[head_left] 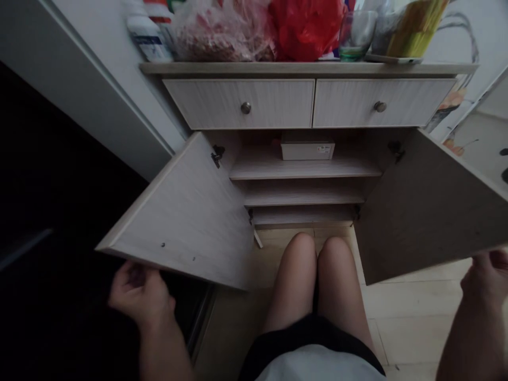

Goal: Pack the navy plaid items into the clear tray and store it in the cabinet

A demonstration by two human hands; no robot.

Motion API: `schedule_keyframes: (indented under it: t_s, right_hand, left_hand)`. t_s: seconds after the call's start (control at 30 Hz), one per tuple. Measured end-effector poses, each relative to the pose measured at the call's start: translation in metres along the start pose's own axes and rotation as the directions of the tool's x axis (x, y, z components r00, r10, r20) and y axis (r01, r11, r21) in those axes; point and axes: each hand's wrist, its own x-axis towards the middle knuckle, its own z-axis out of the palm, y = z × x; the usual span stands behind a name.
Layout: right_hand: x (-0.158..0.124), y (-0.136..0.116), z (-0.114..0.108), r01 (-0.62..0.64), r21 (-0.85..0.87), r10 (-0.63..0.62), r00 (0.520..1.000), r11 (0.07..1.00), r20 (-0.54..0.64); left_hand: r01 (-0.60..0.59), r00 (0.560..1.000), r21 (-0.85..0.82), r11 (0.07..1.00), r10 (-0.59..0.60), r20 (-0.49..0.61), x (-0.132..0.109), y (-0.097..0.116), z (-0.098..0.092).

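A light wood-grain cabinet (313, 70) stands in front of me with both lower doors swung wide. My left hand (141, 293) is closed at the free edge of the left cabinet door (186, 222), its fingers curled round toward the outer face. At the far right, my right hand (487, 278) is closed at the free edge of the right cabinet door (432, 211); part of it is cut off by the frame. What each hand grips on the doors' outer faces is hidden. Inside, a pale box (307, 151) sits on the upper shelf (254, 166).
Two shut drawers with round knobs (245, 108) run above the doors. Plastic bags (226, 32), a white bottle (148, 37), a glass (356, 37) and a yellow packet (415, 29) crowd the top. My bent knees (304, 259) are between the doors, above a tiled floor (413, 307).
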Motion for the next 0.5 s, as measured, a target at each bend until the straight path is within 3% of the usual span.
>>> schedule_keyframes:
  t_s: [0.13,0.27,0.4,0.5]
  right_hand:
    - [-0.014,0.000,0.003,-0.023,-0.057,0.025,0.999,0.998,0.031]
    - [-0.033,-0.002,0.013,-0.053,-0.056,0.060,0.990,0.997,0.131]
    - [-0.051,-0.001,0.028,-0.079,-0.018,0.081,0.976,0.997,0.203]
    - [-0.065,-0.001,0.039,-0.052,-0.037,0.061,0.943,0.998,0.328]
  left_hand:
    - [0.003,0.996,0.029,1.000,-0.006,0.092,-0.014,-0.004,0.002]
    - [-0.069,0.977,0.042,0.997,0.059,0.207,-0.033,-0.004,0.007]
    - [-0.161,0.931,-0.002,0.987,0.153,0.332,-0.053,-0.004,0.019]
    - [-0.210,0.888,-0.070,0.975,0.221,0.403,-0.068,-0.005,0.030]
